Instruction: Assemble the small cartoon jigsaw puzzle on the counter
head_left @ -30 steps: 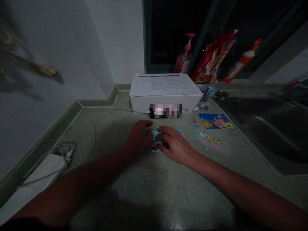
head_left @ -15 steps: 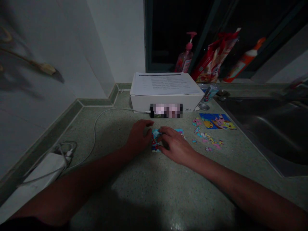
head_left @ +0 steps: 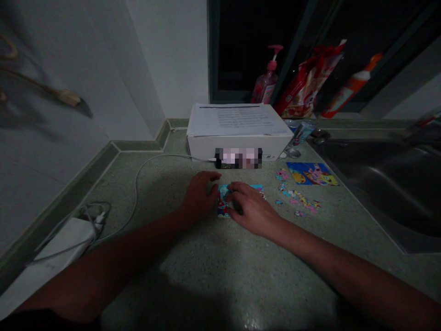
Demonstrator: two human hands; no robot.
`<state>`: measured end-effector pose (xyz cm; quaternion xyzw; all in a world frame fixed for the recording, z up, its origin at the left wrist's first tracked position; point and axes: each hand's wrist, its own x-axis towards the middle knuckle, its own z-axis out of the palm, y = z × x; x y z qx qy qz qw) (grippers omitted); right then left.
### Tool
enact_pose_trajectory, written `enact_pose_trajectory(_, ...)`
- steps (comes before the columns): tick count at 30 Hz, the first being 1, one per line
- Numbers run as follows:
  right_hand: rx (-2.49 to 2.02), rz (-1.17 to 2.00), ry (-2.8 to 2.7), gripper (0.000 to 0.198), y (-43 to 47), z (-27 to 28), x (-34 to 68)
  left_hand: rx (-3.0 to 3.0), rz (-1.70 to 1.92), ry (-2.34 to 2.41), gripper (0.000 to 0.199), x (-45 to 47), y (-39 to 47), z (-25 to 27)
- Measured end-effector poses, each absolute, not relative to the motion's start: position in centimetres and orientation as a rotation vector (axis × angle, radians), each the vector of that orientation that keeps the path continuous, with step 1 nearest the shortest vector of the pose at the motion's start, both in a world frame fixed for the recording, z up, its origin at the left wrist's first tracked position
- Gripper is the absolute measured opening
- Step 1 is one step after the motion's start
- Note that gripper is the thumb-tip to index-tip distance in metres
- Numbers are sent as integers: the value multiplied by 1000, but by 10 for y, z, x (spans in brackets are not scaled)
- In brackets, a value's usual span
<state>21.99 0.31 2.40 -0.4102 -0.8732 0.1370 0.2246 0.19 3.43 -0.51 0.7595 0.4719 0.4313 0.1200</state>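
A partly covered jigsaw puzzle (head_left: 223, 208) with bright cartoon colours lies flat on the counter between my hands. My right hand (head_left: 254, 208) rests over its middle, fingers bent and apart, fingertips down on the picture; whether a piece is under them is hidden. At the puzzle's left edge is my left hand (head_left: 199, 196), thumb beside the border and forefinger stretched away from it, with nothing seen in its grasp. Loose puzzle pieces (head_left: 299, 197) are scattered to the right. Behind them lies a blue cartoon picture card (head_left: 312, 174).
A white box (head_left: 203, 148) with printed paper sheets (head_left: 237, 120) on top stands behind, a phone (head_left: 225, 163) leaning on its front. Its white cable (head_left: 136, 193) curves left to a power strip (head_left: 65, 243). A metal sink (head_left: 386, 184) is at right. Bottles and a red bag (head_left: 303, 87) stand by the window.
Both hands stay nearly where they were, over and beside the puzzle. The whole view shifts only slightly.
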Motion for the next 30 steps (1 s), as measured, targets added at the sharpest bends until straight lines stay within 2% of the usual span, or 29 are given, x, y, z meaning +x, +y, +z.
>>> enact_pose_trajectory(25,-1087,391,-2378,14,4,18,215,2214,1233,1358,34,1,35,-4)
enact_pose_trajectory(30,-1012,314,-2391,23,3,17,217,2211,1242,1369,33,1,34,-4)
